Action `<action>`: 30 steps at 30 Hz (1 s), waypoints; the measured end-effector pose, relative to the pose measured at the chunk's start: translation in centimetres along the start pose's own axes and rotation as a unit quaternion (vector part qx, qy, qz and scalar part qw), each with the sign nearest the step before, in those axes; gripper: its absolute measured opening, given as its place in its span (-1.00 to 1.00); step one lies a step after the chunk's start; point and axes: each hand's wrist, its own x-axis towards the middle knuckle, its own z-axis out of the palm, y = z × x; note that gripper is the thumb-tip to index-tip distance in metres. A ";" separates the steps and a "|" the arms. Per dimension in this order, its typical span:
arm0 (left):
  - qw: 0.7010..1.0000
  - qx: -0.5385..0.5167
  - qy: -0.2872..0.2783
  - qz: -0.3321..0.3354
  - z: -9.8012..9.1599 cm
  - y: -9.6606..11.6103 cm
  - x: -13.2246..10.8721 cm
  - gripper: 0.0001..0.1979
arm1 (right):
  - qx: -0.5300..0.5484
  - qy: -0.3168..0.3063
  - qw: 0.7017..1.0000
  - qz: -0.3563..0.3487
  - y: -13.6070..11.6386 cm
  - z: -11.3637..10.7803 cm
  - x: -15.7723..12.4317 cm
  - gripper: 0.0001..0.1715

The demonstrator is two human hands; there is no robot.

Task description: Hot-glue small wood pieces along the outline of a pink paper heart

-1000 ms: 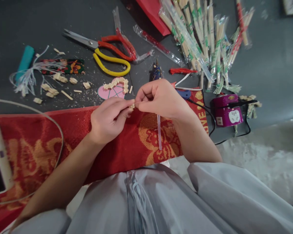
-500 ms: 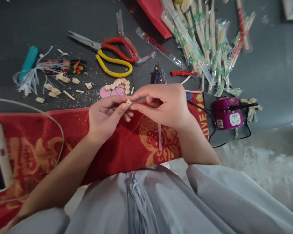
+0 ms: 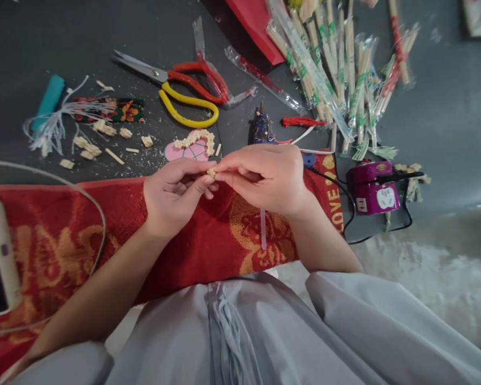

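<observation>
Over the red towel (image 3: 192, 240), the left hand (image 3: 172, 195) and right hand (image 3: 268, 176) meet fingertip to fingertip, both pinching a small pale wood piece (image 3: 211, 172); a clear stick (image 3: 262, 230) hangs below the right palm.

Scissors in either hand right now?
No, the scissors lie on the table, past the left hand and right hand, which pinch a small pale piece.

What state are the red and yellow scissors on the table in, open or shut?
Shut: the scissors lie flat on the dark table, with both blades together as one narrow point.
</observation>
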 end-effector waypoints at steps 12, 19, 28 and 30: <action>0.982 0.071 -0.019 0.175 -0.2 0.2 0.7 -0.75 | -0.011 0.025 0.997 -0.077 0.4 -0.1 -0.1 -0.75; 0.974 0.102 -0.014 0.201 0.0 0.8 1.0 -0.65 | -0.013 0.059 0.992 -0.112 0.5 0.0 -0.2 -0.76; 0.982 0.093 0.018 0.165 -0.2 1.1 0.7 -0.75 | -0.069 0.127 0.977 -0.159 0.3 -0.1 -0.3 -0.80; 0.982 0.089 0.019 0.163 -0.2 1.1 0.7 -0.76 | -0.098 0.116 0.974 -0.166 0.4 0.0 -0.3 -0.74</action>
